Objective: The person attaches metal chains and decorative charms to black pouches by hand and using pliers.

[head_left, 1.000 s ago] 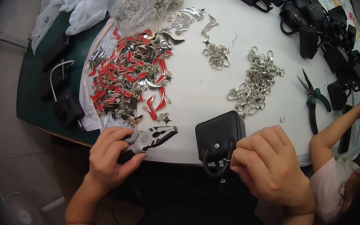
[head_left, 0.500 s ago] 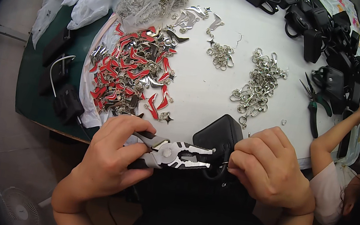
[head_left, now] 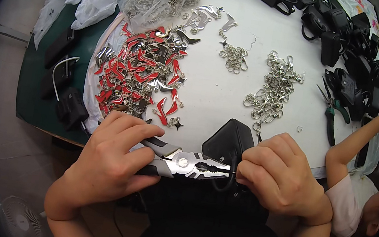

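My left hand grips combination pliers by their grey and black handles. The jaws point right and are nearly closed, their tips at a small shiny metal piece by a black strap loop. My right hand pinches this piece between thumb and fingers, which hide most of it. Behind the jaws stands a small black case at the table's near edge. A pile of red and silver high-heel-shaped charms lies just beyond my left hand, and metal swivel clasps lie beyond my right.
A clear plastic bag of metal parts stands at the back left. Black cases crowd the back right, with green-handled pliers nearer. A co-worker's arm reaches in from the right. Black chargers lie on the left.
The pliers have moved right to the metal piece, and their jaws have closed further. My left hand moved with them. The co-worker's hand has shifted at the right edge.
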`<state>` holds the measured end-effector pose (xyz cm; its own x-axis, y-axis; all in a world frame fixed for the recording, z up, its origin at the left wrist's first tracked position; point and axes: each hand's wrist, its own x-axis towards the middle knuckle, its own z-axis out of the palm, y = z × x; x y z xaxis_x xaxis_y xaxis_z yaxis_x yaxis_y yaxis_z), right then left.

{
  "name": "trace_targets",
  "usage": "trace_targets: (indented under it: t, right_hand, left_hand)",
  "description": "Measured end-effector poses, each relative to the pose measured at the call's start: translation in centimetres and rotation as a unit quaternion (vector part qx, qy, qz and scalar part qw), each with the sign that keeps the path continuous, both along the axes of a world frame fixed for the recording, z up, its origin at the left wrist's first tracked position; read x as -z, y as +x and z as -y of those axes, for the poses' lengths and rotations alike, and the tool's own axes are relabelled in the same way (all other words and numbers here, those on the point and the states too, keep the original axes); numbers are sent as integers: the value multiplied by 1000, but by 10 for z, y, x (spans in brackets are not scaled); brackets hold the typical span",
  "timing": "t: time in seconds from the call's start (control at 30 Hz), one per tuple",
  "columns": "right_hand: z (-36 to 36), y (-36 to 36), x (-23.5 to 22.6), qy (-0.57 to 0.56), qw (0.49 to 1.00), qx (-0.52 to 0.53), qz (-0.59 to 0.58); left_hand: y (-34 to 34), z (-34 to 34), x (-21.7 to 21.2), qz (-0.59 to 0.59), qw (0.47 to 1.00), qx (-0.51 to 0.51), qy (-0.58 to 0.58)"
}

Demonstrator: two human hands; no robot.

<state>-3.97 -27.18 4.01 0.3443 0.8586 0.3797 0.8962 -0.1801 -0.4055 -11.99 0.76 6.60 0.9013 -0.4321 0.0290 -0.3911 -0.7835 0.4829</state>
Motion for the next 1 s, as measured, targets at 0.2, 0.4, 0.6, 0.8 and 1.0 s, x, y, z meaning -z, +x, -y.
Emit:
trace_targets:
  t: [0.2,0.4,0.6,0.8,1.0]
  right_hand:
    - [-1,1,-3,-7,1000,-14,-14]
    - [-1,2,-3,-11,999,-18,-34]
    - [2,0,0,-2,1000,-2,-10]
    - [4,-2,7,33,999,3,-32]
    - [5,0,9,48,995,-21,-88]
  left_hand:
    - [5,1,-8,-4,1000,22,23]
    - [12,4,-16,33,996,53,60]
    - [14,10,-20,14,995,58,86]
    - [12,16,-28,-20,993,40,105]
    - [21,10,-26,-54,986,118,104]
